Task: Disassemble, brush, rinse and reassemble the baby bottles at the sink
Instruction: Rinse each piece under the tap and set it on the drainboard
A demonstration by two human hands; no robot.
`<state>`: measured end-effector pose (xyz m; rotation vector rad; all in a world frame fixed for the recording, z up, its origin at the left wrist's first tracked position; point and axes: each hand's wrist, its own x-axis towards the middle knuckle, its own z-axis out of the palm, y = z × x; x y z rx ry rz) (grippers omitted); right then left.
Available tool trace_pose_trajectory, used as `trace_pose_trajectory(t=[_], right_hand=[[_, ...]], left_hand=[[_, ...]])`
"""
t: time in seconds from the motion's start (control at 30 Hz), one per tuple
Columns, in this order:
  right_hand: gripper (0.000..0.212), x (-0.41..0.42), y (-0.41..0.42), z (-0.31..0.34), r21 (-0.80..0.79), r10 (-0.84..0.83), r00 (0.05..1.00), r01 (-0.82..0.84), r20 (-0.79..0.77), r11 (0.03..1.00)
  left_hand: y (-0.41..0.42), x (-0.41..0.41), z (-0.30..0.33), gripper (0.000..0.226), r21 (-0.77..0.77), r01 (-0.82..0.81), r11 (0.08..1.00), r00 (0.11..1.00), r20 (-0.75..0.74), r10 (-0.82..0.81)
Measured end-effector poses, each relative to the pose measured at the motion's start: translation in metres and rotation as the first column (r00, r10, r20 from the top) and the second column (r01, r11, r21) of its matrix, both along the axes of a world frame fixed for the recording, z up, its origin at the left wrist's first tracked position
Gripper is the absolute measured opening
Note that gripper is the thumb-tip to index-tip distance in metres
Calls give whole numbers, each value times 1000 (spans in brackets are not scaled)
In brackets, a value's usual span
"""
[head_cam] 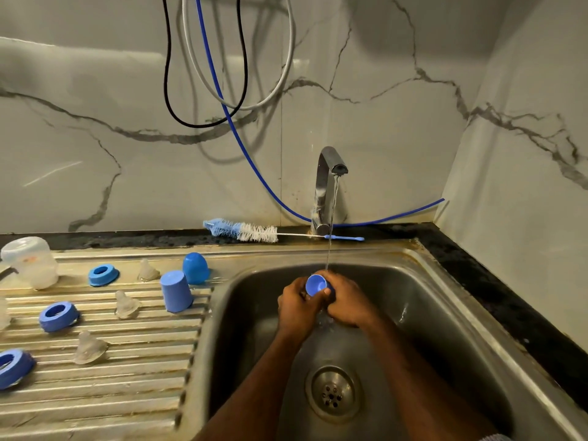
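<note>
Over the sink basin [429, 313], my left hand [297, 308] and my right hand [348, 300] together hold a small blue bottle cap [315, 284], its open side facing up under the water running from the tap [327, 186]. On the draining board [127, 386] lie three blue screw rings [103, 275] [58, 316] [14, 367], three clear teats [148, 271] [126, 304] [89, 348], and two more blue caps [175, 291] [195, 268]. A clear bottle body [30, 261] stands upside down at the far left. The bottle brush [241, 230] lies behind the sink.
The drain strainer [332, 393] sits in the basin floor below my forearms. A blue hose [254, 167] and black and grey cables hang down the marble wall. A dark stone counter edge [509, 307] borders the sink on the right.
</note>
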<state>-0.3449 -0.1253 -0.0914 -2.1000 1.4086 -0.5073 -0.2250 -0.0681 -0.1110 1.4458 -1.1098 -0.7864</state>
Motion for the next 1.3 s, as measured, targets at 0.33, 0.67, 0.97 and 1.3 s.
trace_pose_trajectory(t=[0.33, 0.67, 0.97, 1.3], right_hand=[[44, 5, 0, -2, -66, -193, 975, 201, 112, 977], [29, 5, -3, 0, 64, -197, 980, 197, -14, 978], [39, 8, -2, -1, 20, -205, 978, 206, -48, 978], [56, 9, -3, -3, 115, -173, 910, 139, 376, 984]], left_hand=[[-8, 7, -8, 22, 145, -115, 983, 993, -14, 118], [-8, 12, -15, 21, 222, -110, 969, 993, 74, 96], [-9, 14, -18, 18, 231, -101, 968, 994, 59, 89], [-7, 10, -20, 39, 149, 17, 989, 1000, 24, -20]])
